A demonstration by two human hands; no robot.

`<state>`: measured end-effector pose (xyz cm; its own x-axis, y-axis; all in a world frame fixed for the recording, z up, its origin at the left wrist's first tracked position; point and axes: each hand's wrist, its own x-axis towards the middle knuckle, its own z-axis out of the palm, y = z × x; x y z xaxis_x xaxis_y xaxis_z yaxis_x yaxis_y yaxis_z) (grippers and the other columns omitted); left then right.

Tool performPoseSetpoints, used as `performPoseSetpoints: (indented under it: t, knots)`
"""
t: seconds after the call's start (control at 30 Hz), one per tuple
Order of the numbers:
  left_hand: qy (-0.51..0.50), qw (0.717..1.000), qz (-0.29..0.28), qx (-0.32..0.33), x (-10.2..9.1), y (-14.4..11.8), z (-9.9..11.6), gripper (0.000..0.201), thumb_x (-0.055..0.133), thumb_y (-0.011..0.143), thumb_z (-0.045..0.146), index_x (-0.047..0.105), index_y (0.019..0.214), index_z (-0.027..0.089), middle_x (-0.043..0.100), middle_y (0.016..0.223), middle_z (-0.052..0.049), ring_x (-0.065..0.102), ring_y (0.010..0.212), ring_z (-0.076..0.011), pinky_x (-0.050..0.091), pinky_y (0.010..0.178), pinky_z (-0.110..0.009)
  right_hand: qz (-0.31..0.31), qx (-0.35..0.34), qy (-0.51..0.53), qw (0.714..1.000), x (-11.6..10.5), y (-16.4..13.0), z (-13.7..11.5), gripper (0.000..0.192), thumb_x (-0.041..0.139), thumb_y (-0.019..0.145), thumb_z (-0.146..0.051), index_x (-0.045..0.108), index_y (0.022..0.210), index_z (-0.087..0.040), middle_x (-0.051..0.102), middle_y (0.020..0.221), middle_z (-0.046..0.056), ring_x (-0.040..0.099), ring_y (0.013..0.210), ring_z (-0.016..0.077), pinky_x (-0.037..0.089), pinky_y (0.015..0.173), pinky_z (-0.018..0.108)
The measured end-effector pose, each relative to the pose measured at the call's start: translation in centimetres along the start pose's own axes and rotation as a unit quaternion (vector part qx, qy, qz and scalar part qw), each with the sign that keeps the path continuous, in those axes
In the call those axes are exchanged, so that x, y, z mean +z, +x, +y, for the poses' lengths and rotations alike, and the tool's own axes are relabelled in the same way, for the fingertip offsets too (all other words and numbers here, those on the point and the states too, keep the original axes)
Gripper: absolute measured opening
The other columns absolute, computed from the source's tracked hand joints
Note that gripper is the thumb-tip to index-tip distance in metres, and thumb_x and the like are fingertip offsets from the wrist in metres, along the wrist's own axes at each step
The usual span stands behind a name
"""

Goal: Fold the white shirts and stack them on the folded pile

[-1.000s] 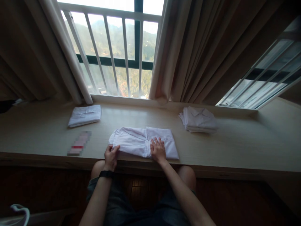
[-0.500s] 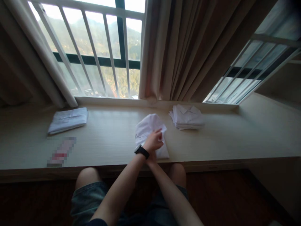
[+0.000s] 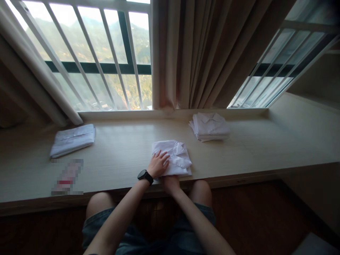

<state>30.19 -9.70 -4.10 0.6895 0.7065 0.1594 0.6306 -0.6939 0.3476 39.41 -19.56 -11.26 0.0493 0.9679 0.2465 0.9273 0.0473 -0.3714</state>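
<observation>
Shirt: a folded white shirt [image 3: 174,159] is lying at the near edge of the desk [image 3: 122,156].
Left hand [image 3: 158,165]: fingers are being pressed flat, spread, on the shirt.
Right hand [image 3: 171,183]: is being kept at the shirt's near edge; grip cannot be told.

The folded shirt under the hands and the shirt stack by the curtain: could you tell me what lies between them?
Nothing: in the head view only bare wooden sill separates the folded shirt from the shirt stack.

White cloth shirt [image 3: 175,158], matt pale wood sill [image 3: 122,156]
</observation>
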Motion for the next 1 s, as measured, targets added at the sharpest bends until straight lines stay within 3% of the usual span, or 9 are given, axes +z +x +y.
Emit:
performPoseSetpoints:
  t: [0.13, 0.23, 0.33, 0.43, 0.6, 0.73, 0.83, 0.93, 1.0]
  knots:
    - [0.014, 0.998, -0.024, -0.049, 2.7, -1.4, -3.4, 0.049, 0.043, 0.100, 0.042, 0.051, 0.148, 0.035, 0.037, 0.162, -0.001, 0.021, 0.153, -0.0360, 0.023, 0.120, -0.063, 0.081, 0.070, 0.015, 0.994, 0.6, -5.5, 2.3, 0.044, 0.040, 0.100, -0.029, 0.065, 0.131, -0.010, 0.060, 0.140, 0.018, 0.047, 0.139, 0.0315, 0.031, 0.120, 0.051]
    - [0.024, 0.997, 0.009, -0.068, 4.4, -2.2, -3.3, 0.051, 0.043, 0.100, 0.040, 0.049, 0.150, 0.033, 0.034, 0.164, -0.002, 0.019, 0.154, -0.0346, 0.020, 0.122, -0.059, 0.187, 0.173, 0.044, 0.966, 0.3, -7.2, 3.8, 0.055, 0.034, 0.103, -0.035, 0.057, 0.138, 0.001, 0.046, 0.151, 0.025, 0.036, 0.146, 0.0329, 0.032, 0.119, 0.050]
    - [0.041, 0.996, 0.028, -0.078, 4.8, -2.4, -2.2, 0.051, 0.042, 0.100, 0.039, 0.050, 0.149, 0.031, 0.035, 0.163, -0.003, 0.020, 0.153, -0.0356, 0.021, 0.122, -0.057, 0.247, 0.252, 0.074, 0.933, -0.9, -6.4, 4.6, 0.062, 0.034, 0.103, -0.045, 0.055, 0.139, 0.001, 0.045, 0.150, 0.027, 0.042, 0.143, 0.0329, 0.036, 0.116, 0.048]
    - [0.072, 0.991, 0.040, -0.104, 4.3, -2.8, -0.5, 0.051, 0.042, 0.099, 0.037, 0.051, 0.149, 0.029, 0.038, 0.161, -0.006, 0.026, 0.150, -0.0391, 0.022, 0.119, -0.060, 0.235, 0.276, 0.073, 0.929, -2.5, -4.9, 4.9, 0.061, 0.044, 0.099, -0.050, 0.059, 0.136, -0.004, 0.055, 0.142, 0.024, 0.051, 0.135, 0.0330, 0.039, 0.113, 0.046]
    - [0.145, 0.969, 0.054, -0.191, 2.5, -5.9, 4.2, 0.057, 0.052, 0.093, 0.040, 0.056, 0.144, 0.015, 0.050, 0.148, -0.024, 0.051, 0.127, -0.0454, 0.034, 0.106, -0.063, 0.155, 0.275, 0.078, 0.946, -3.4, -3.1, 5.8, 0.058, 0.046, 0.097, -0.045, 0.058, 0.137, -0.004, 0.061, 0.135, 0.025, 0.058, 0.127, 0.0351, 0.043, 0.109, 0.047]
    - [0.131, 0.971, -0.008, -0.198, -0.1, -9.0, 6.4, 0.046, 0.048, 0.095, 0.043, 0.067, 0.127, 0.017, 0.066, 0.122, -0.022, 0.066, 0.096, -0.0347, 0.049, 0.083, -0.048, 0.119, 0.192, 0.198, 0.954, -2.8, -0.6, 7.9, 0.055, 0.051, 0.092, -0.032, 0.052, 0.144, -0.013, 0.059, 0.142, 0.017, 0.059, 0.129, 0.0275, 0.046, 0.110, 0.041]
    - [0.090, 0.978, -0.002, -0.186, -2.4, -9.3, 4.1, 0.038, 0.039, 0.100, 0.037, 0.069, 0.117, 0.021, 0.071, 0.100, -0.013, 0.068, 0.087, -0.0267, 0.051, 0.079, -0.038, 0.105, 0.174, 0.302, 0.932, -2.9, 1.9, 9.9, 0.053, 0.057, 0.086, -0.026, 0.057, 0.138, -0.017, 0.063, 0.138, 0.013, 0.065, 0.121, 0.0231, 0.051, 0.104, 0.036]
    - [0.074, 0.969, 0.103, -0.212, -3.7, -7.5, -0.7, 0.041, 0.047, 0.098, 0.033, 0.061, 0.131, 0.014, 0.068, 0.120, -0.016, 0.064, 0.111, -0.0277, 0.047, 0.097, -0.037, 0.108, 0.197, 0.324, 0.919, -3.3, 3.1, 10.4, 0.051, 0.059, 0.085, -0.028, 0.059, 0.134, -0.015, 0.064, 0.135, 0.016, 0.069, 0.111, 0.0222, 0.055, 0.097, 0.034]
    - [0.022, 0.956, 0.119, -0.267, -3.7, -6.0, -3.9, 0.045, 0.054, 0.094, 0.035, 0.060, 0.132, 0.010, 0.066, 0.124, -0.020, 0.062, 0.116, -0.0289, 0.045, 0.101, -0.037, 0.137, 0.218, 0.274, 0.927, -3.5, 2.9, 9.7, 0.047, 0.057, 0.088, -0.033, 0.060, 0.132, -0.016, 0.068, 0.129, 0.015, 0.070, 0.107, 0.0223, 0.054, 0.096, 0.034]
